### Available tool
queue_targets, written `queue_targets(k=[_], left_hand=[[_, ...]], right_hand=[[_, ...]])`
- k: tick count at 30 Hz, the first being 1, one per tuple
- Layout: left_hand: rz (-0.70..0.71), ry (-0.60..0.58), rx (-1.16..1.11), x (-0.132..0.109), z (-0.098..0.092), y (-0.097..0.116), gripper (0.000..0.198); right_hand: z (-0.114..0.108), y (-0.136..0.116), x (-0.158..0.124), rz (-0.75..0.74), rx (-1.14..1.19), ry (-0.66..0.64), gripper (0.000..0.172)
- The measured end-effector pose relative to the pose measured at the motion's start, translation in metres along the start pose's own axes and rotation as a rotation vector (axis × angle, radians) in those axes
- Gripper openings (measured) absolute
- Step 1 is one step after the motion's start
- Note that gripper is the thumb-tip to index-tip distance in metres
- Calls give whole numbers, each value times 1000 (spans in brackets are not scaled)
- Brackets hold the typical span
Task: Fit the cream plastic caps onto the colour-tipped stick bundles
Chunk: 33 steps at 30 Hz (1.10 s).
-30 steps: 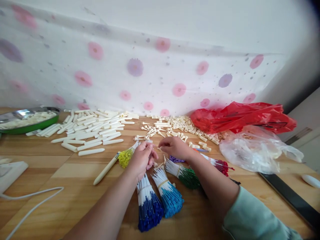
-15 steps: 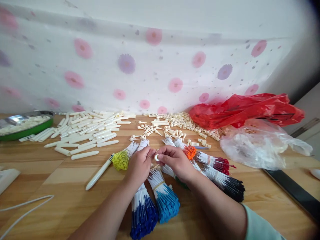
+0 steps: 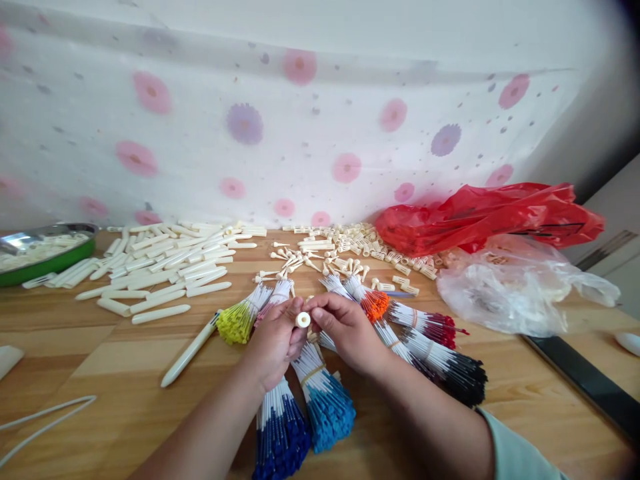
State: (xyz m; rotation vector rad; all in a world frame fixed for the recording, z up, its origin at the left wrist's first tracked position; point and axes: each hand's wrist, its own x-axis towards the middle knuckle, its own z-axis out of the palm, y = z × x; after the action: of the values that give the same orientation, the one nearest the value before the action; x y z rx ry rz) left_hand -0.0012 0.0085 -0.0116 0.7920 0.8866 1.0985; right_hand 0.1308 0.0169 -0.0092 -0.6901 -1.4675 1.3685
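My left hand (image 3: 279,340) is closed around a small white plastic pen part (image 3: 303,320), whose round end with a hole in it faces me. My right hand (image 3: 347,327) has its thumb and fingertips pinched together against the right side of that part. Around the hands lie rubber-banded bundles of pen refills: dark blue (image 3: 281,433), light blue (image 3: 327,407), yellow-green (image 3: 237,320), orange (image 3: 373,300), dark red (image 3: 435,323) and black (image 3: 453,367). Left of my left hand rests a white pen (image 3: 190,350) with its tip towards me.
White pen barrels (image 3: 175,260) are heaped at the back left, beside a green-rimmed bowl (image 3: 55,257) of white parts. Small slotted pieces (image 3: 365,240) and plunger-like pieces (image 3: 295,260) lie behind the bundles. To the right are a red bag (image 3: 490,217), a clear bag (image 3: 500,293) and a dark flat object (image 3: 580,373).
The pen part's round end has moved left, from under my right thumb to my left fingers, and faces me more fully. The whole view has shifted slightly.
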Motion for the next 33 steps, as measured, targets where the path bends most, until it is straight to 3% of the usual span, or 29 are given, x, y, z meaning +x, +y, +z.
queue_targets(k=[3,7,13,20,25,29,33], left_hand=[[-30,-57,-29,-1,-1,0,36],[-52,-106,-37,-2,1,-2,37],[-48,-59,-47,-2,4,-4,40],[-69,-25,-69,-1,3,-5,40],[-67,-54,-58,-3,3,-8,41],[-16,44,1,0,2,-7,43],[44,226,63,2,4,-6,46]], right_hand=[[3,6,1,12,74,5,24],[5,13,1,-2,-1,123,22],[-4,0,-2,-117,-87,235,14],[-7,2,2,-222,-394,128,7],[-3,5,-1,-278,-321,188,5],[-9,-4,-4,-160,-182,232,10],[-14,-16,-4,-261,-492,62,10]])
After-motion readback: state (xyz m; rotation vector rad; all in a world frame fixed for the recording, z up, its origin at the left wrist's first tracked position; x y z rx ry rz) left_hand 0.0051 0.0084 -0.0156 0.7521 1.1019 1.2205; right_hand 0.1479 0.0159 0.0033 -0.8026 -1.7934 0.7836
